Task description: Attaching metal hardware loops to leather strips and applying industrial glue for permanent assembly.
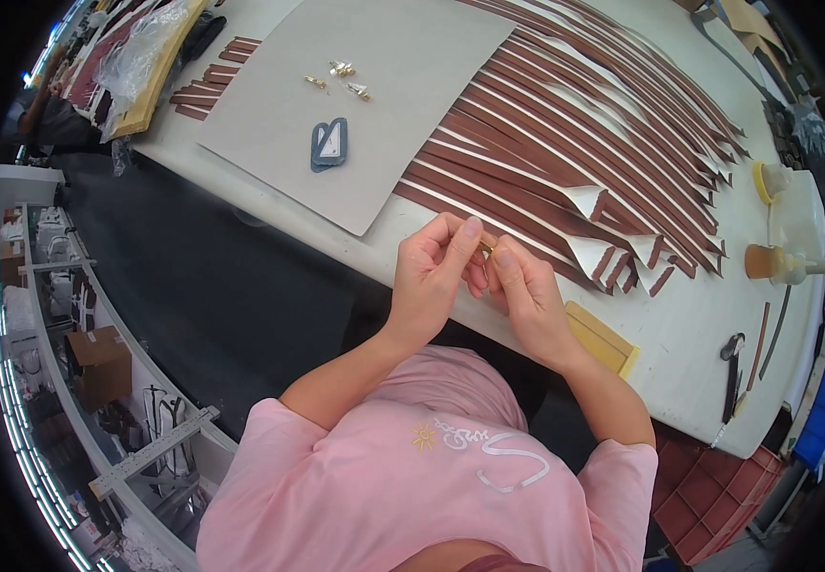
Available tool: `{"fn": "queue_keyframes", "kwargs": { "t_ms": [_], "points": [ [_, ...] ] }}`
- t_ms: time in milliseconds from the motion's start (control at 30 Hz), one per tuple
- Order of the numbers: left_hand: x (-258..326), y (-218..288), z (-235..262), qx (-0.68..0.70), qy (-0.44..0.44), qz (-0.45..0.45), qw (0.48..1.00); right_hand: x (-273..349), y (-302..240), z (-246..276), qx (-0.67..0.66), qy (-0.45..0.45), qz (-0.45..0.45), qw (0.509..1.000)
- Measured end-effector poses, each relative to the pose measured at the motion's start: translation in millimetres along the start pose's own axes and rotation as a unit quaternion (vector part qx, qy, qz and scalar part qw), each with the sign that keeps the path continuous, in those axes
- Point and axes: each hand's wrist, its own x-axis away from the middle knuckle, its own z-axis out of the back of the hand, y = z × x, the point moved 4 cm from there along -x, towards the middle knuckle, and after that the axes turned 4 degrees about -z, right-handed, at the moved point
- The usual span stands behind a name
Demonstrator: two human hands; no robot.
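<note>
Looking down from my head, my left hand and right hand pinch a small gold metal fitting between fingertips, just over the counter edge beside the brown leather strips. I should grip firmly, keeping it close so it won't drop.

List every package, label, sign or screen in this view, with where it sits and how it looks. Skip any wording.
Cardboard box: lower left, on the metal shelving beside the table; brown, boxy, flaps partly open.
Clear plastic bag: top left corner of the white table; crumpled, see-through.
Squeeze bottle: right side of the table, lying down; amber contents, pale nozzle, no label visible.
No signs or screens show.
Both hands, left hand and right hand, pinch a small gold metal piece.
</note>
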Motion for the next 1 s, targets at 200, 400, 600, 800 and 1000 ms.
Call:
{"fn": "queue_keyframes", "kwargs": {
  "t_ms": [200,400,600,800,1000],
  "points": [
    [-2.0,0.5,5.1,0.035,-0.007,0.033,0.999,0.2,1.1,-1.5,0.006,-0.019,-0.031,0.999],
    [3.0,-1.7,-4.3,0.008,-0.009,0.017,1.0,0.2,8.3,-5.0,-0.079,-0.025,-0.034,0.996],
    [1.7,-7.9,2.9,-0.001,0.026,-0.007,1.0,-1.8,8.1,-5.5,-0.052,-0.026,-0.059,0.997],
    [1.9,-8.3,11.5,0.008,0.023,-0.021,0.999,-1.3,2.8,-8.3,-0.082,-0.045,-0.061,0.994],
    [3.3,1.6,15.6,0.033,-0.007,0.018,0.999,-3.5,8.2,-4.8,-0.057,-0.047,-0.079,0.994]
  ]
}}
